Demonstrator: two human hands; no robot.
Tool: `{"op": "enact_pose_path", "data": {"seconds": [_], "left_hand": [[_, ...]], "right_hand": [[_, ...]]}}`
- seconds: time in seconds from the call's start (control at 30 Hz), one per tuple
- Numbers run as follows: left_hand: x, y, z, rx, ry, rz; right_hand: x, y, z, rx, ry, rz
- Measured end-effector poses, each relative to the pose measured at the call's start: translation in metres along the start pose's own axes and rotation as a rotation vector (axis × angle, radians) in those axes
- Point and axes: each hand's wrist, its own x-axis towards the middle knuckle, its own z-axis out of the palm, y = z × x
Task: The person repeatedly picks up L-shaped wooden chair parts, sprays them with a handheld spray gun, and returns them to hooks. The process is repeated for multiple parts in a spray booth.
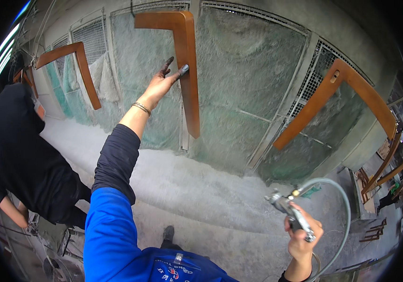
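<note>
An orange-brown, L-shaped wooden part (189,70) hangs upright in front of me, its short arm pointing left at the top. My left hand (161,84) is raised to its long leg, stained fingers stretched apart. The thumb tip meets the left edge of the wood; the hand is not wrapped round it. Low on the right, my right hand (305,237) is closed round the grip of a metal spray gun (283,204). Its nozzle end points up and left, away from the hanging part. A grey hose (348,207) loops to the right of the gun.
Similar wooden parts hang at left (86,77) and right (314,103). Behind them stands a wall of dusty green filter panels (248,61). A person in black (23,150) works at my left. More wooden frames (384,164) are at far right.
</note>
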Motion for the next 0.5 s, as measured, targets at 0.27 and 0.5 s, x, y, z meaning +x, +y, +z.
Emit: {"op": "enact_pose_path", "data": {"seconds": [0.27, 0.5], "left_hand": [[0.054, -0.020, -0.011, 0.022, -0.043, 0.105], [0.094, -0.028, -0.034, 0.001, -0.090, 0.202]], "right_hand": [[0.031, -0.034, 0.061, 0.045, 0.301, -0.351], [0.067, -0.067, 0.131, -0.104, 0.323, -0.256]]}}
